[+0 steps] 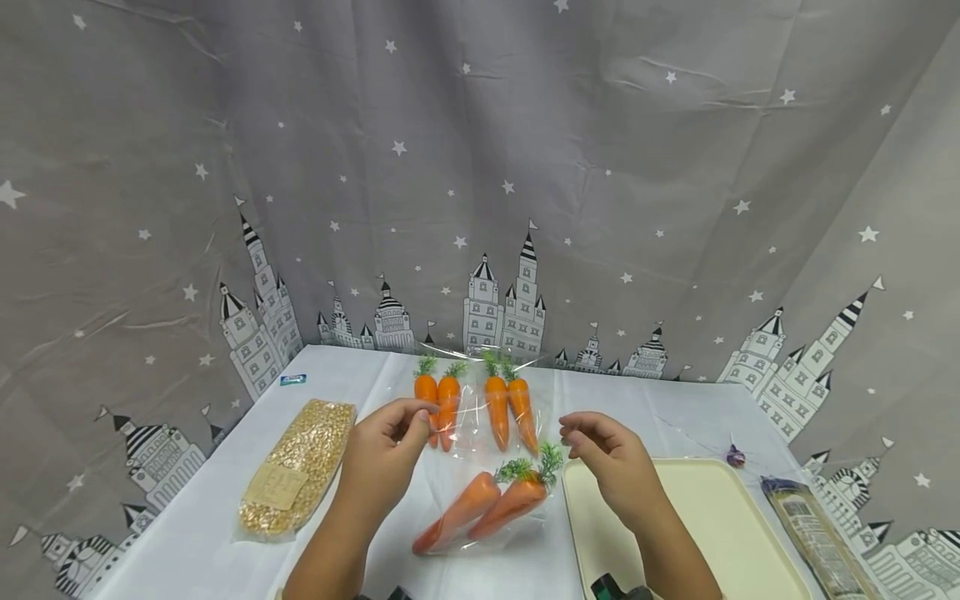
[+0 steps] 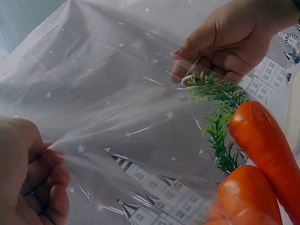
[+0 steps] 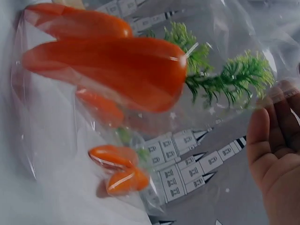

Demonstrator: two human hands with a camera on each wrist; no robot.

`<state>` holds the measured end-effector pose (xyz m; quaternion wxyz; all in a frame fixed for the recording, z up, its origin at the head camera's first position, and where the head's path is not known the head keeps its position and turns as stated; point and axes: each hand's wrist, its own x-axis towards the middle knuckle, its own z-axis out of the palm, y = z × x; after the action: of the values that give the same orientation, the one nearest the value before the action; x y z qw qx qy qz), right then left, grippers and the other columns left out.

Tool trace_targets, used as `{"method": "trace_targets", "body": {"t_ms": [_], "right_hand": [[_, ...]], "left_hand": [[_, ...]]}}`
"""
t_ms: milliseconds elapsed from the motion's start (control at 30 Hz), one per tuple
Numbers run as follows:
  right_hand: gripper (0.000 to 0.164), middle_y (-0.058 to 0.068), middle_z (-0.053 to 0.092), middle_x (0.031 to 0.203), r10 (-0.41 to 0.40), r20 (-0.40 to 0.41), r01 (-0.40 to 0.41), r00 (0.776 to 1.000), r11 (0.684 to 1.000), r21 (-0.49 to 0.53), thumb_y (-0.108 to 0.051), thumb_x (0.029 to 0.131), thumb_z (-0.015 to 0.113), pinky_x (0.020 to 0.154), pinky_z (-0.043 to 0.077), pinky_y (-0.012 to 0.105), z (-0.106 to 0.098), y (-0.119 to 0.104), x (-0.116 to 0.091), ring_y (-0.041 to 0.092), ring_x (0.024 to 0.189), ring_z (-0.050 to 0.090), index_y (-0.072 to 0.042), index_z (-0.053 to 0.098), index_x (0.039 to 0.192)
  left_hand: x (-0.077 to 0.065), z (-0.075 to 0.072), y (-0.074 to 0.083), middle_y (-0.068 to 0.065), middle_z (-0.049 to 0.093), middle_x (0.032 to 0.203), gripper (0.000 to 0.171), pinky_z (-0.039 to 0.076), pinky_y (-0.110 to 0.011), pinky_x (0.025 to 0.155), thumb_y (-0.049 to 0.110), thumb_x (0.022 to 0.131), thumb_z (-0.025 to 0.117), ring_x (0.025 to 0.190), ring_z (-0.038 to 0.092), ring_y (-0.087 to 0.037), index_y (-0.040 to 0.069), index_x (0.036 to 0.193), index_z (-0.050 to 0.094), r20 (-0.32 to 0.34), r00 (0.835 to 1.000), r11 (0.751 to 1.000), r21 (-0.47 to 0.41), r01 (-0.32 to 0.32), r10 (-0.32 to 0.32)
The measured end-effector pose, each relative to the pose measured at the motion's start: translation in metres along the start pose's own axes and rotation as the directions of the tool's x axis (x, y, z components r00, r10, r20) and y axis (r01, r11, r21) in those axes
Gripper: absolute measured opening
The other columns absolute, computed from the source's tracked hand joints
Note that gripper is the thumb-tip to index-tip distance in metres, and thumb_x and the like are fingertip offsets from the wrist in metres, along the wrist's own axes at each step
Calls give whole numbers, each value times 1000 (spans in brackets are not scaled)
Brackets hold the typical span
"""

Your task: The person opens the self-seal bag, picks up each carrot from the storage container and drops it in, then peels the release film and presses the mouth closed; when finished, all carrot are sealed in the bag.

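Observation:
A clear plastic bag [image 2: 126,126] is stretched between my two hands, held up over the white table. Inside its lower part lie two large orange carrots [image 3: 126,70] with green leafy tops, tilted in the head view. My left hand [image 1: 381,450] pinches one upper edge of the bag between thumb and fingers. At the opposite edge, my right hand [image 1: 611,458] pinches the film near the carrot leaves [image 3: 248,77]. Beyond the held bag, two pairs of smaller-looking carrots [image 1: 498,412] in clear film lie on the table.
On the left lies a clear bag of yellow grains [image 1: 322,433] with a paper label. A cream tray [image 1: 720,533] stands at the right, beside a long flat packet [image 1: 813,533] and a small purple wrapped item [image 1: 735,456]. A small blue-green packet [image 1: 293,379] lies far left.

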<state>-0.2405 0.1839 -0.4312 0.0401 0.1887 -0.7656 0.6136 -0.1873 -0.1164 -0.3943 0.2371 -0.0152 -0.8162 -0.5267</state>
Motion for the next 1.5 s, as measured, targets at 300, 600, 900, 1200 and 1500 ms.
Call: {"method": "trace_targets", "body": {"t_ms": [300, 600, 900, 1200, 1500], "right_hand": [[11, 9, 67, 98, 59, -110, -56, 992, 998, 27, -17, 100, 72, 77, 58, 26, 14, -1, 5, 19, 88, 64, -7, 71, 103], [7, 8, 65, 95, 65, -170, -57, 983, 997, 53, -12, 99, 72, 77, 57, 26, 21, -2, 4, 20, 87, 62, -6, 69, 98], [11, 4, 63, 88, 26, -251, -4, 968, 996, 86, -10, 98, 73, 75, 57, 26, 17, -4, 2, 17, 82, 62, -1, 68, 98], [7, 1, 64, 84, -102, -307, 140, 946, 985, 104, 5, 95, 70, 72, 57, 23, 7, -22, 0, 14, 78, 63, -1, 68, 96], [5, 1, 71, 95, -244, -273, 272, 930, 960, 68, 7, 95, 69, 76, 58, 22, -6, -42, -4, 13, 83, 66, 5, 68, 100]], "left_hand": [[-5, 5, -4, -3, 70, 88, 15, 55, -24, 68, 14, 105, 63, 80, 62, -18, 17, 115, 74, 32, 999, 997, -72, 19, -16], [-14, 15, -8, 2, 69, 89, 20, 56, -24, 73, 18, 100, 72, 82, 64, -16, 19, 119, 71, 21, 999, 997, -65, 35, -33], [-12, 16, -14, -6, 73, 87, 7, 55, -25, 68, 19, 100, 72, 79, 65, -18, 13, 99, 75, -47, 996, 983, -169, 67, -75], [-10, 14, -4, -4, 71, 83, 9, 54, -25, 64, 20, 100, 73, 75, 63, -20, 11, 96, 74, -69, 998, 978, -206, -20, 6], [-7, 15, 5, -4, 71, 85, 5, 58, -27, 68, 12, 100, 72, 77, 66, -18, 10, 99, 75, -63, 997, 959, -277, -64, 49]]}}
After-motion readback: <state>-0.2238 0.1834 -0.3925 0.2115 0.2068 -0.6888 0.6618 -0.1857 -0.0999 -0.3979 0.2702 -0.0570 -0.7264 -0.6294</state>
